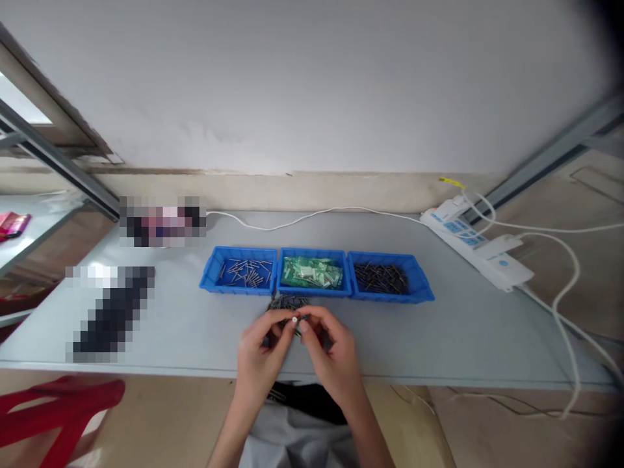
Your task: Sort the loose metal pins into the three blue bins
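Note:
In the middle, near the table's front edge, my left hand [262, 338] and my right hand [334, 344] meet at the fingertips. My left thumb and index finger pinch a small piece with a white round end [294, 320]. The right thumb and fingers are closed right beside it, with a dark slim bit between them that is too small to name. Just beyond the fingers lies a pile of dark slim metal pieces [288, 301], partly hidden by my hands. Behind it stand a left blue bin [209, 286] with loose silvery pins [253, 278], a middle bin and a right bin.
The middle blue bin [312, 252] holds a green-printed plastic bag [316, 265] with metal pieces; the right bin [418, 286] holds dark slim pieces [380, 278]. A white power strip [478, 247] with cables lies at right. Blurred-out items lie at left. A red stool [63, 406] stands below.

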`<state>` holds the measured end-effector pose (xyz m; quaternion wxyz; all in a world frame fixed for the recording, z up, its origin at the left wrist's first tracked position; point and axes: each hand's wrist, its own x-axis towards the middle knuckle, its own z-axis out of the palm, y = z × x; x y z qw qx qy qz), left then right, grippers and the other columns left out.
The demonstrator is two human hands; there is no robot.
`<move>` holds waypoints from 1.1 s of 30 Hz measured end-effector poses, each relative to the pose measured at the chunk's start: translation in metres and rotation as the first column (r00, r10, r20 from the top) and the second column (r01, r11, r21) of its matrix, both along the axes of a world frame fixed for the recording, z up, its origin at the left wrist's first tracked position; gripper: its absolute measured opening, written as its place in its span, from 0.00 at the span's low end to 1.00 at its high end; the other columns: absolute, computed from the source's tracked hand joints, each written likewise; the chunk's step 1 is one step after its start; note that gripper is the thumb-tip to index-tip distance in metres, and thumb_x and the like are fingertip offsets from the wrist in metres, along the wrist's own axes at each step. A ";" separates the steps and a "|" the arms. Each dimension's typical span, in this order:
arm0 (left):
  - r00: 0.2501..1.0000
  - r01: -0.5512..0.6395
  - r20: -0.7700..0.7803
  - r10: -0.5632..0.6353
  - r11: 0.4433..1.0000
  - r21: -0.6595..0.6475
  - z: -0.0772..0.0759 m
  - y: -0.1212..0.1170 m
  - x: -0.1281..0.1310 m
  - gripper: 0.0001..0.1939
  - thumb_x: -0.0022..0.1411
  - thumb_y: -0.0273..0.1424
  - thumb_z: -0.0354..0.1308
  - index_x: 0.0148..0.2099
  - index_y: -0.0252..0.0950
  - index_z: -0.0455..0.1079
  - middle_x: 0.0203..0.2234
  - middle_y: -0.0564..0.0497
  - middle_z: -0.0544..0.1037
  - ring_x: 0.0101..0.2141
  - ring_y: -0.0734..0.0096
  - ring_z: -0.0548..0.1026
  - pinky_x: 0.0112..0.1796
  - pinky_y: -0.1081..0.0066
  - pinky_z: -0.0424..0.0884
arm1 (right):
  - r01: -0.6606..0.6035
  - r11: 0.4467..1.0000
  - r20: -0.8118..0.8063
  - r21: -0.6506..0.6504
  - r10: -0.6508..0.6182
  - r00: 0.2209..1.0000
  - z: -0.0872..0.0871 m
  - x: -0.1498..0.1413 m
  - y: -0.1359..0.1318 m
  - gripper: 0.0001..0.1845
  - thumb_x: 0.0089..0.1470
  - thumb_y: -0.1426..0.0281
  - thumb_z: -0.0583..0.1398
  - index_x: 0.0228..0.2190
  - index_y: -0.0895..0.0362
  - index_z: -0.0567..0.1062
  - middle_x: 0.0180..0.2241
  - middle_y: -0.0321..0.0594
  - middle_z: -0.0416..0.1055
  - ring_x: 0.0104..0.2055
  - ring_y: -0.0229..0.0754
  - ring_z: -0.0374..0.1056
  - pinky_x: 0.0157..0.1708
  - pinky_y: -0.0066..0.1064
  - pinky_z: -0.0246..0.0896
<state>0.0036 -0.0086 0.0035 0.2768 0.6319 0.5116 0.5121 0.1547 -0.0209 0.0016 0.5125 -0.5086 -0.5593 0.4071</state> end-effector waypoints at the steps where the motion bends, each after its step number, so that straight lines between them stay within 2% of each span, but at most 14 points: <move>1: 1.000 0.000 -0.001 0.000 1.000 0.002 0.001 0.000 0.000 0.05 0.69 0.28 0.65 0.42 0.38 0.84 0.25 0.55 0.82 0.21 0.78 0.71 0.26 0.80 0.69 | 0.004 1.000 0.004 0.005 -0.004 1.000 0.000 0.000 0.000 0.11 0.71 0.62 0.61 0.45 0.53 0.82 0.28 0.33 0.72 0.27 0.37 0.67 0.27 0.25 0.61; 6: 1.000 -0.004 0.002 0.004 1.000 -0.003 0.000 0.000 0.000 0.04 0.69 0.28 0.66 0.42 0.38 0.83 0.24 0.55 0.82 0.21 0.78 0.72 0.26 0.80 0.70 | 0.015 1.000 0.037 0.006 -0.015 0.999 -0.004 0.001 -0.002 0.12 0.71 0.62 0.61 0.46 0.53 0.81 0.29 0.34 0.74 0.29 0.37 0.69 0.29 0.25 0.63; 13: 0.999 -0.038 0.008 0.038 0.999 0.015 0.000 -0.004 0.001 0.06 0.71 0.31 0.65 0.43 0.38 0.84 0.29 0.52 0.84 0.22 0.76 0.73 0.27 0.77 0.72 | 0.041 0.999 0.049 0.025 -0.042 0.998 -0.005 0.000 -0.002 0.12 0.71 0.61 0.60 0.46 0.54 0.81 0.29 0.36 0.75 0.30 0.39 0.70 0.31 0.27 0.66; 15: 0.996 -0.089 -0.002 0.089 0.995 0.054 0.006 -0.003 -0.004 0.07 0.72 0.32 0.64 0.43 0.38 0.84 0.31 0.51 0.85 0.23 0.76 0.73 0.28 0.76 0.73 | 0.070 0.997 0.055 0.037 -0.072 0.996 -0.004 0.000 -0.002 0.12 0.71 0.61 0.60 0.45 0.54 0.82 0.28 0.35 0.74 0.29 0.38 0.70 0.31 0.27 0.66; 18: 0.970 -0.231 -0.048 0.239 0.964 0.133 0.020 0.006 -0.019 0.07 0.72 0.33 0.65 0.46 0.39 0.85 0.34 0.51 0.86 0.23 0.77 0.73 0.29 0.76 0.73 | 0.093 0.995 0.049 0.024 -0.094 0.994 -0.003 0.000 -0.003 0.13 0.71 0.61 0.60 0.43 0.54 0.82 0.25 0.33 0.72 0.26 0.37 0.68 0.28 0.26 0.64; 20: 0.926 -0.353 -0.079 0.369 0.921 0.167 0.032 0.016 -0.031 0.11 0.72 0.34 0.65 0.53 0.40 0.83 0.35 0.52 0.86 0.24 0.78 0.72 0.31 0.76 0.72 | 0.092 0.996 0.042 0.009 -0.092 0.995 -0.003 0.000 -0.004 0.14 0.72 0.60 0.60 0.42 0.54 0.83 0.25 0.33 0.72 0.26 0.37 0.67 0.28 0.25 0.64; 23: 0.889 -0.423 -0.108 0.445 0.888 0.180 0.040 0.027 -0.042 0.21 0.72 0.36 0.66 0.64 0.41 0.77 0.34 0.54 0.85 0.23 0.79 0.70 0.29 0.77 0.70 | 0.082 0.997 0.053 0.007 -0.082 0.995 -0.005 -0.001 -0.003 0.15 0.72 0.59 0.59 0.43 0.54 0.83 0.25 0.33 0.72 0.26 0.38 0.68 0.28 0.26 0.64; 25: 0.873 -0.449 -0.108 0.476 0.870 0.203 0.036 0.028 -0.043 0.20 0.73 0.36 0.64 0.64 0.39 0.76 0.33 0.54 0.85 0.23 0.79 0.70 0.29 0.78 0.69 | 0.094 0.995 0.079 0.025 -0.096 0.992 -0.007 -0.001 -0.002 0.14 0.72 0.60 0.59 0.42 0.54 0.83 0.25 0.33 0.72 0.26 0.38 0.68 0.28 0.26 0.64; 28: 0.868 -0.444 -0.140 0.475 0.872 0.208 0.019 0.020 -0.040 0.12 0.76 0.34 0.60 0.55 0.37 0.81 0.26 0.55 0.82 0.21 0.79 0.70 0.27 0.78 0.68 | 0.145 0.986 0.167 0.084 -0.157 0.973 -0.009 0.000 -0.002 0.12 0.72 0.62 0.59 0.43 0.53 0.82 0.26 0.34 0.73 0.26 0.37 0.66 0.28 0.27 0.62; 30: 0.896 -0.364 -0.189 0.402 0.908 0.206 0.008 0.013 -0.040 0.11 0.76 0.33 0.59 0.49 0.38 0.83 0.23 0.56 0.80 0.19 0.78 0.70 0.26 0.78 0.67 | 0.126 0.984 0.279 0.128 -0.158 0.947 -0.010 0.001 -0.004 0.09 0.70 0.64 0.61 0.43 0.52 0.81 0.26 0.33 0.72 0.25 0.38 0.65 0.28 0.28 0.62; 33: 0.919 -0.273 -0.229 0.322 0.936 0.222 0.000 0.009 -0.044 0.11 0.75 0.31 0.59 0.48 0.38 0.83 0.21 0.57 0.79 0.19 0.78 0.70 0.26 0.77 0.68 | 0.019 0.988 0.462 0.155 -0.089 0.883 -0.011 0.004 -0.007 0.04 0.66 0.66 0.65 0.41 0.50 0.81 0.26 0.33 0.71 0.26 0.39 0.67 0.28 0.30 0.61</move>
